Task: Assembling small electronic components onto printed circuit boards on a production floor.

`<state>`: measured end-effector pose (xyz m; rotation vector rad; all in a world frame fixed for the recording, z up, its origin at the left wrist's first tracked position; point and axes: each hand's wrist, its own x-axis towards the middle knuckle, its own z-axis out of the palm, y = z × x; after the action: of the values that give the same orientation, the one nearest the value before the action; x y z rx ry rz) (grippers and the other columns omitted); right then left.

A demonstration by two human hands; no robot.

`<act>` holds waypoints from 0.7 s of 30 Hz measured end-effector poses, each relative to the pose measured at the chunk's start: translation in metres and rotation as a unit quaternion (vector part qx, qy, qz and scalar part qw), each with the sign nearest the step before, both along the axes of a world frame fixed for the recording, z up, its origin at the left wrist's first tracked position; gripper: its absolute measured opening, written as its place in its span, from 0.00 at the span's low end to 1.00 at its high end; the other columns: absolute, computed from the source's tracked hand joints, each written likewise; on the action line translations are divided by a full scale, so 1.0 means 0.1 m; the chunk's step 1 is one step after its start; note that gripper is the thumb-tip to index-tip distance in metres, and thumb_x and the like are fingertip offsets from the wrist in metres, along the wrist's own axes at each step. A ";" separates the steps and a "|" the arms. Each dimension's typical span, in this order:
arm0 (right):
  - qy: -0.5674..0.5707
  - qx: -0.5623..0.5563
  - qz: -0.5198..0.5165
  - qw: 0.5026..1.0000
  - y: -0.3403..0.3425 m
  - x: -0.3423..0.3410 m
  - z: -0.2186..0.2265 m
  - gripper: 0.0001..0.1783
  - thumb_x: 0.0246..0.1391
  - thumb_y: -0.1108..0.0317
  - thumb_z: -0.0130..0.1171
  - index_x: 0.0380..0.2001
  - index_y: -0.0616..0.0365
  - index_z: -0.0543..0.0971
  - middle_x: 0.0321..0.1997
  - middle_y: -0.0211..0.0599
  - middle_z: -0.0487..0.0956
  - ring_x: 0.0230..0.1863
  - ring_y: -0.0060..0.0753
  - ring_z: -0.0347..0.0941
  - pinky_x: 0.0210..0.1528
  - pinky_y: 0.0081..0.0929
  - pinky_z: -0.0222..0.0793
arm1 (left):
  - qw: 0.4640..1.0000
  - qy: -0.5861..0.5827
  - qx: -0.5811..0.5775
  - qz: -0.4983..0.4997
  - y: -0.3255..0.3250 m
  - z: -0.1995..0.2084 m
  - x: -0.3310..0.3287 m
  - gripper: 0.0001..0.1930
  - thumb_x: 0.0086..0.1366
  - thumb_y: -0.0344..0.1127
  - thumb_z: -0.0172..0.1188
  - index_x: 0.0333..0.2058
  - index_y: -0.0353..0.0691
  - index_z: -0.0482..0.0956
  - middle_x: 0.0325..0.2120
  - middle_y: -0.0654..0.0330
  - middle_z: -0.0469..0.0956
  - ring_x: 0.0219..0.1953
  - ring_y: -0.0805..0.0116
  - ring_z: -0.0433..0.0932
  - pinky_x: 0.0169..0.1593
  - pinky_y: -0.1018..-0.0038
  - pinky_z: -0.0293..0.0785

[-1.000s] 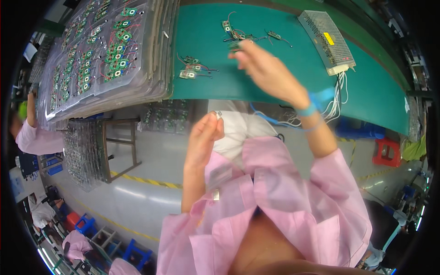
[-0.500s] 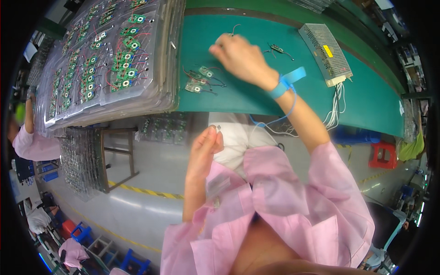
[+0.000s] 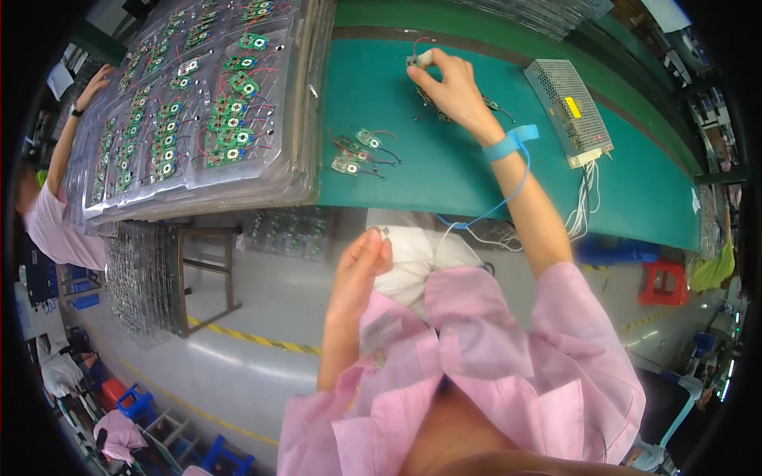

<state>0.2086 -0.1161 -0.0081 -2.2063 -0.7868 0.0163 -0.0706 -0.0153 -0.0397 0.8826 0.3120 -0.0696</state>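
Note:
Over the far part of the green work mat (image 3: 397,182), my right hand (image 3: 456,87), with a blue wrist strap (image 3: 512,143), pinches a small circuit board (image 3: 412,62) with a red wire. Below that hand lie dark wired boards, partly hidden by it. My left hand (image 3: 361,262) is held in front of the mat's near edge, thumb and fingers closed on a tiny silvery piece (image 3: 386,232) that is too small to name. Between the hands and the trays, several green circuit boards (image 3: 349,166) with red and dark wires lie on the mat.
At left rises a stack of clear plastic trays (image 3: 305,170) with rows of boards; a co-worker's hand (image 3: 95,86) touches its far left side. A perforated metal power supply (image 3: 567,111) with white cables stands at right. A red stool (image 3: 663,282) is on the floor.
My right hand, blurred before, is now steady and farther right, with a circuit board pinched in it. A co-worker's arm has risen to the trays. The whole view has shifted slightly.

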 end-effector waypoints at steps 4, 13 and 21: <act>0.054 0.184 -0.004 0.981 -0.18 -0.22 0.21 0.15 0.56 0.59 0.54 0.36 0.61 0.72 0.31 0.39 0.77 0.25 0.28 0.71 0.27 0.23 0.67 | 1.000 0.016 0.001 0.011 -0.03 0.01 0.01 0.16 0.70 0.41 0.43 0.23 0.44 0.64 0.15 0.70 0.55 0.19 0.81 0.53 0.27 0.84 0.49; 0.514 0.399 0.120 0.750 -0.67 -1.04 0.29 0.08 0.61 0.63 0.50 0.37 0.56 0.72 0.27 0.32 0.74 0.21 0.17 0.65 0.24 0.12 0.59 | 0.997 -0.011 0.071 -0.030 -0.12 0.17 0.16 0.15 0.70 0.40 0.42 0.24 0.44 0.65 0.16 0.69 0.58 0.20 0.81 0.53 0.27 0.84 0.49; 0.564 0.373 0.163 0.719 -0.85 -1.52 0.16 0.08 0.61 0.64 0.49 0.39 0.57 0.71 0.24 0.25 0.69 0.19 0.13 0.58 0.22 0.09 0.54 | 0.992 -0.031 0.108 -0.054 -0.25 0.37 0.24 0.14 0.70 0.39 0.42 0.25 0.43 0.66 0.18 0.69 0.62 0.21 0.81 0.53 0.27 0.85 0.50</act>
<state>0.0570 -0.2011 0.0075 -0.9185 -0.3178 0.9551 -0.0462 -0.0407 -0.0026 1.1152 0.2155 -0.1095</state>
